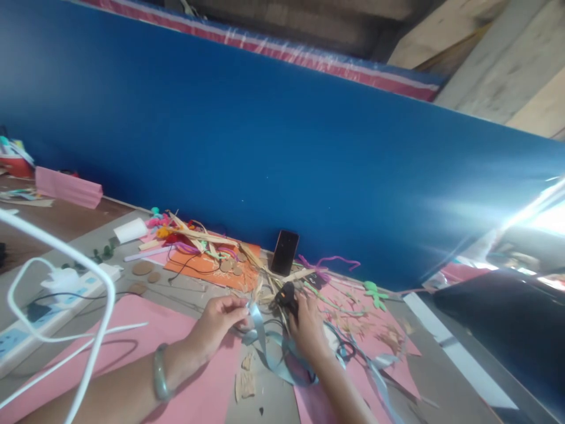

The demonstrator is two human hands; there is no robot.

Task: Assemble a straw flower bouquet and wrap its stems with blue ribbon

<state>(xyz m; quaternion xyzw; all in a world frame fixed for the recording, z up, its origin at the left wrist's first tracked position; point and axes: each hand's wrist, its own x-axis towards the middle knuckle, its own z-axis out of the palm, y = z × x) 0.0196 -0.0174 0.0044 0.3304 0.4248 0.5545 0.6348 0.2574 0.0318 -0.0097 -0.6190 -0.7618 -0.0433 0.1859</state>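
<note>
My left hand [225, 321], with a pale green bangle [161, 372] on its wrist, pinches the end of a light blue ribbon [260, 330]. The ribbon hangs from the fingertips and loops across the table towards my right arm. My right hand [306, 330] is wrapped around a black tool with an orange mark, which looks like a glue gun [286, 296]. Its front is close to the ribbon end, to the right of my left hand. Dry straw-like strips [265, 285] lie just beyond both hands. My right fingers partly cover the tool.
A phone [285, 252] leans against the blue partition [265, 147]. Pink sheets [194, 388] and an orange sheet [207, 272] lie under scraps. At left, a white cable [103, 294] arcs in front of a power strip [62, 312]. Cardboard discs [142, 268] and a green pipe-cleaner figure [375, 293] lie around.
</note>
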